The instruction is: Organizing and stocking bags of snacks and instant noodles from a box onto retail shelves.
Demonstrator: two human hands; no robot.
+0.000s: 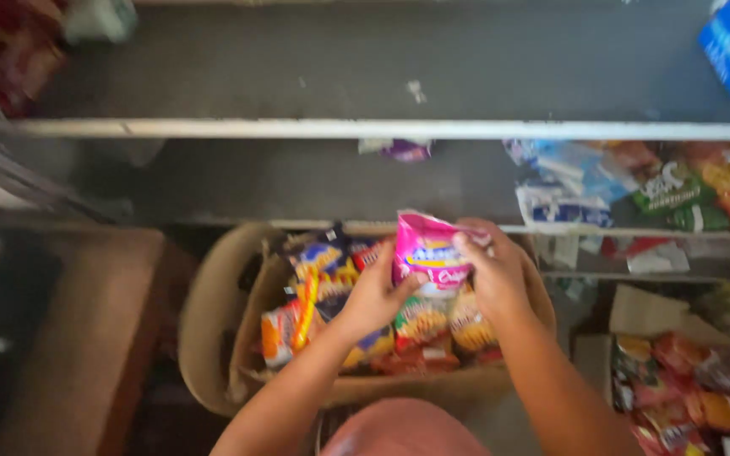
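Soft, dim indoor light falls from above and the right, leaving the whole frame hazy and low in contrast, with a washed, milky cast over the dark shelf [297,67]. Motion blur smears every edge; the pink packet [429,252] is the brightest, most saturated spot. The left side sinks into murky shadow around the brown box [86,338], while packets at the far right [686,186] dissolve into soft colour, no glare anywhere
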